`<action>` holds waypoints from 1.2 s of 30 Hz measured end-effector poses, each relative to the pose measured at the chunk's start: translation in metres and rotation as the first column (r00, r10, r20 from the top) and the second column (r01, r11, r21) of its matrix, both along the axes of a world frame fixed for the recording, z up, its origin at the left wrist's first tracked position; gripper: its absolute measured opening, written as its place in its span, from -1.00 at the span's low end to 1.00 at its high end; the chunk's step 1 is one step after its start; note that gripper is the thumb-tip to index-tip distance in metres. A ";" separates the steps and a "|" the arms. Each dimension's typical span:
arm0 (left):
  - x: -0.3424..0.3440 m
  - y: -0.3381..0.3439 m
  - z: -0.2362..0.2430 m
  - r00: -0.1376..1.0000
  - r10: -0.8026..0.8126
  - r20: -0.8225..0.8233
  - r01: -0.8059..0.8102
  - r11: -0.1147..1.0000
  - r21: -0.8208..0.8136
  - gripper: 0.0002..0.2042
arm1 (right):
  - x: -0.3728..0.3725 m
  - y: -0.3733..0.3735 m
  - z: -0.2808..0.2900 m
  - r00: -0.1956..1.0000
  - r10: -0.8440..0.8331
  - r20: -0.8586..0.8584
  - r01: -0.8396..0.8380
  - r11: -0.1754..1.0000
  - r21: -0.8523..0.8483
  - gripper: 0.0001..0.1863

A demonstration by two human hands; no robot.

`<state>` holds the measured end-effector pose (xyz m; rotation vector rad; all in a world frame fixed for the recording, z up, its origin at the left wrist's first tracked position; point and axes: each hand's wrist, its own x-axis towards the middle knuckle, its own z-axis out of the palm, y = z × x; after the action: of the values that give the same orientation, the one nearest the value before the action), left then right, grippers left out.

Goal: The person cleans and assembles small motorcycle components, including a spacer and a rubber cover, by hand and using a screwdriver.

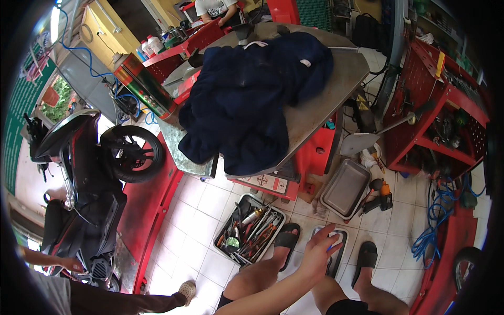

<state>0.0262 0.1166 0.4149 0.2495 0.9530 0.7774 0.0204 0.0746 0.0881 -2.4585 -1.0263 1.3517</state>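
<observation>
The tray [343, 242] lay between sandals [366, 254] below the left hand [315, 257], whose fingers were half bent, any grip impossible to tell; the right hand was out of view. Tiles [399, 247] stretched right; the tool bin [265, 203] hemmed the left, pan [344, 189], drill [386, 197] and table [346, 73] the far side.

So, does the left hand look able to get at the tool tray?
Probably yes: the left hand is near, the tool tray is uncovered, and the sandal between them looks low enough to reach over.

Navy garment [252, 89] — black motorcycle [86, 168] — pale-rimmed dark tray [345, 240].
</observation>
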 end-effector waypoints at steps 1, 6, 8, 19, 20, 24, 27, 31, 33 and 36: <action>0.000 -0.002 -0.002 1.000 0.002 -0.016 -0.002 1.000 -0.001 -0.52 | -0.004 -0.001 0.002 1.000 -0.010 -0.021 0.010 1.000 0.002 -0.75; 0.001 -0.003 -0.007 1.000 -0.016 -0.005 0.016 1.000 0.024 -0.52 | 0.000 -0.003 -0.001 0.993 -0.089 -0.078 0.091 0.995 0.030 -0.79; 0.001 -0.004 -0.008 1.000 -0.013 -0.003 0.013 1.000 0.023 -0.52 | 0.004 -0.005 -0.003 0.985 -0.129 -0.110 0.135 0.990 0.043 -0.80; 0.006 0.004 -0.012 0.998 0.067 0.018 -0.068 0.996 0.050 -0.62 | 0.093 -0.034 0.130 0.456 -0.392 -0.799 0.702 0.711 0.052 -0.83; 0.004 0.005 -0.012 0.992 0.113 -0.050 -0.108 0.990 0.088 -0.65 | 0.105 -0.029 0.159 0.470 -0.382 -0.796 0.695 0.716 0.067 -0.83; 0.026 -0.011 -0.032 0.980 0.176 -0.092 -0.158 0.971 0.180 -0.69 | 0.127 -0.034 0.282 0.526 -0.183 -0.831 0.700 0.648 0.300 -0.86; 0.031 -0.035 -0.060 0.999 -0.051 0.009 0.050 0.996 0.071 -0.73 | 0.114 -0.050 0.325 0.782 -0.015 -0.623 0.553 0.479 0.682 -0.80; 0.057 -0.052 -0.027 0.832 -0.211 0.513 0.281 0.958 -0.063 -0.70 | 0.126 -0.061 0.323 0.923 -0.089 -0.375 0.384 0.285 0.878 -0.76; 0.048 -0.055 -0.029 0.837 -0.210 0.506 0.280 0.958 -0.067 -0.73 | 0.115 -0.061 0.334 0.943 -0.057 -0.329 0.328 0.341 0.881 -0.77; 0.040 -0.051 -0.095 0.844 -0.172 0.508 0.253 0.963 -0.095 -0.72 | 0.095 -0.063 0.345 0.961 -0.002 -0.276 0.248 0.443 0.862 -0.76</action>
<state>0.0660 0.0652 0.3201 0.0077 0.4795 0.5163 0.1152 0.0119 0.4332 -1.4623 -1.0666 0.6849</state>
